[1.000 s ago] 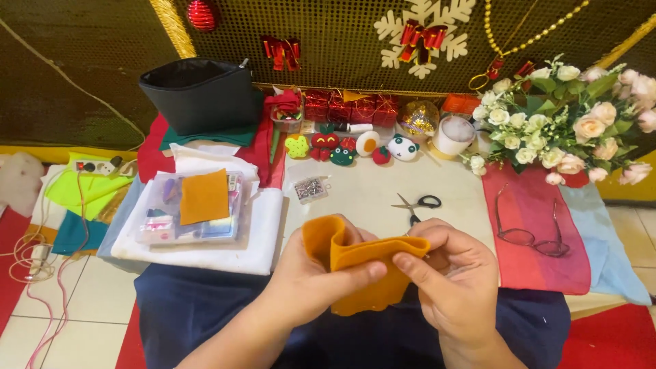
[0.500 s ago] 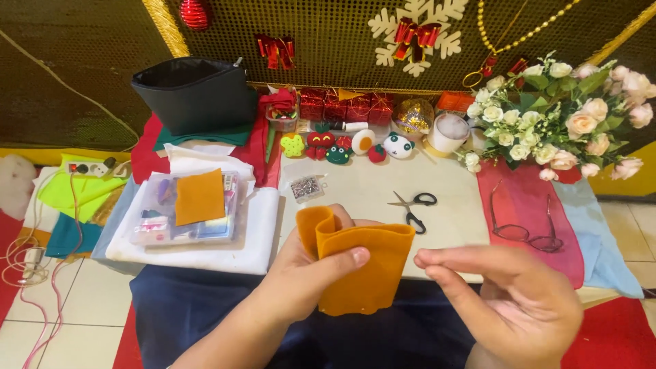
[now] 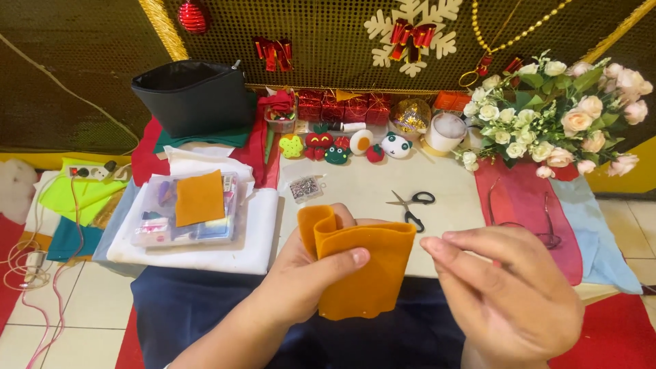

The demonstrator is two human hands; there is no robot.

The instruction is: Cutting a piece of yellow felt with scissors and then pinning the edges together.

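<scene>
two hands low in the view, over the near edge of the cream table (image 3: 355, 195). left hand (image 3: 311, 273) pinches a folded piece of orange felt (image 3: 362, 270), thumb pressed across its front, fingers behind; the felt's top left edge curls into a loop, its bottom edge hangs free past the table edge over dark blue cloth (image 3: 184, 307). right hand (image 3: 509, 290) just beside the felt's right edge, not touching it, fingertips (image 3: 437, 246) drawn together; cannot tell if they hold anything. black-handled scissors (image 3: 410, 205) lie on the table behind the felt, open tabletop around them. left of that a clear plastic box (image 3: 154, 222) with an orange felt square (image 3: 199, 198) on top sits on white fabric (image 3: 232, 249). glasses (image 3: 529, 215) on red cloth (image 3: 519, 198) to the right. small felt figures (image 3: 342, 147) line the far edge, flowers (image 3: 560, 116) far right
</scene>
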